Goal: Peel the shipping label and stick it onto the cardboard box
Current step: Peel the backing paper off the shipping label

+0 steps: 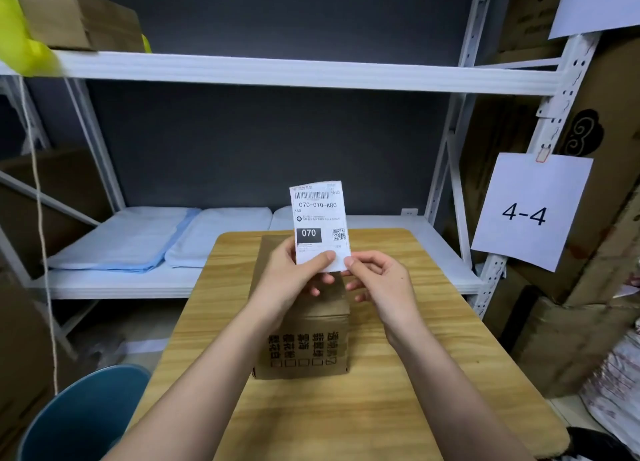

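A white shipping label (319, 218) with a barcode, "070-070-A80" and a QR code stands upright above the box. My left hand (298, 277) pinches its lower edge with the thumb on the front. At the label's lower right corner, my right hand (377, 287) pinches it with thumb and forefinger. Below both hands a brown cardboard box (304, 342) with black printed characters on its near side sits on the wooden table (398, 374). My hands hide much of the box's top.
A white metal rack (277, 74) stands behind the table, with folded blue cloths (138, 238) on its lower shelf and a cardboard box (79, 17) on the upper one. A blue bin (76, 415) is at lower left. Stacked cartons and a "4-4" sign (526, 211) fill the right.
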Available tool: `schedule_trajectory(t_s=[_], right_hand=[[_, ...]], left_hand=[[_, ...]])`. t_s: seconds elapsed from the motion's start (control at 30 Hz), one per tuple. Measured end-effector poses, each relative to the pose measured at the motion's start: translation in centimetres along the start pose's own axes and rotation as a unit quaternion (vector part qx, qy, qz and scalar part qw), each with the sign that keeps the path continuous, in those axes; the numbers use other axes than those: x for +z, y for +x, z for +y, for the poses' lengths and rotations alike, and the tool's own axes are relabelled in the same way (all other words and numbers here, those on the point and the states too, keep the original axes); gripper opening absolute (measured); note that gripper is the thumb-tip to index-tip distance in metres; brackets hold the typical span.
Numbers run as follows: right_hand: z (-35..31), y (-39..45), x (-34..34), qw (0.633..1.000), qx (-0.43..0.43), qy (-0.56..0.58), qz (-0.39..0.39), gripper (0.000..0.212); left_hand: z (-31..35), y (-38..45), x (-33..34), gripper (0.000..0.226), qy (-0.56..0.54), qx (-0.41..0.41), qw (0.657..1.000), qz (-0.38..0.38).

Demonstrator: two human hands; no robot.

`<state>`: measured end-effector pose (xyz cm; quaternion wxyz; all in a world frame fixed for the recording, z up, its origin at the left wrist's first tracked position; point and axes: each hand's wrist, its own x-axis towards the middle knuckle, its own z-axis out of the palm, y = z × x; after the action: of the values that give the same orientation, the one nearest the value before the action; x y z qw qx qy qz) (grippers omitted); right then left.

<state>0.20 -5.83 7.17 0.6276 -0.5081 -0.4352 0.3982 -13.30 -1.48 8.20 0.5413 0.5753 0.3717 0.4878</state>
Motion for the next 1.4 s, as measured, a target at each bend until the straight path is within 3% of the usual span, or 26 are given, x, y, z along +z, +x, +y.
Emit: schedule_trajectory(t_s=[0.37, 0.87, 1.23, 1.4], right_hand=[[0.04, -0.49, -0.30, 0.995, 0.023, 0.054, -0.084, 0.011], [-0.44, -0.77, -0.56, 0.998, 0.001, 0.022, -0.065, 0.010], [-0.78, -0.88, -0.43, 0.997, 0.018, 0.049, -0.061, 0.010], [-0.61, -0.83, -0.50, 0.998, 0.012, 0.003, -0.054, 0.009]], left_hand=[[-0.14, -0.28, 0.16, 0.015, -0.065, -0.051, 0.996, 0.022], [0.28, -0.51, 0.29, 0.018, -0.071, -0.051, 0.996, 0.003], [0.48, -0.69, 0.50, 0.025, -0.056, 0.001, 0.998, 0.013], [0.26, -0.57, 0.34, 0.032, -0.030, 0.017, 0.999, 0.024]])
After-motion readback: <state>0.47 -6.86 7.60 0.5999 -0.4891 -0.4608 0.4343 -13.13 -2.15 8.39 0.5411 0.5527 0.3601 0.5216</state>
